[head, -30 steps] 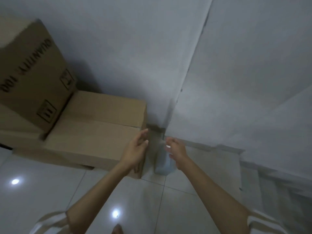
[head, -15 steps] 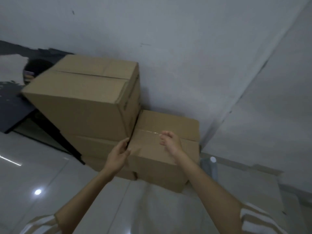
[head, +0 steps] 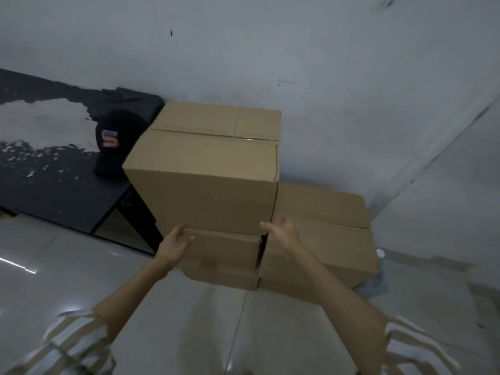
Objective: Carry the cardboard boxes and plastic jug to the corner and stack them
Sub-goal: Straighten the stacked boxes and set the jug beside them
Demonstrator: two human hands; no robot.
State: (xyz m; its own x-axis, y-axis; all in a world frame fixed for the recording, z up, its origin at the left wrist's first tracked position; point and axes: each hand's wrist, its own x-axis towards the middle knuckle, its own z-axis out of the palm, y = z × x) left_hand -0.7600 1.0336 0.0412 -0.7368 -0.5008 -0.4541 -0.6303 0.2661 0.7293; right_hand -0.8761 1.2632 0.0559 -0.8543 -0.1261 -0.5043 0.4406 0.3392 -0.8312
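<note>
A big cardboard box (head: 208, 169) sits on top of a lower flat box (head: 224, 253) near the wall. A second box (head: 330, 231) stands on the floor to their right, toward the corner. Behind its right end only the white cap and a bit of the clear plastic jug (head: 380, 254) show. My left hand (head: 176, 244) is open at the big box's lower left edge. At the big box's lower right corner, by the gap between the boxes, my right hand (head: 282, 231) is open. Neither hand holds anything.
A black low table (head: 54, 185) stands left of the boxes against the wall, with a black cap (head: 113, 142) on it. The two white walls meet in a corner (head: 405, 185) at the right. Glossy pale floor tiles (head: 81, 280) lie in front.
My view has swung left from the corner and the jug to the box stack. Both hands went from the right box and the jug to the lower corners of the big box.
</note>
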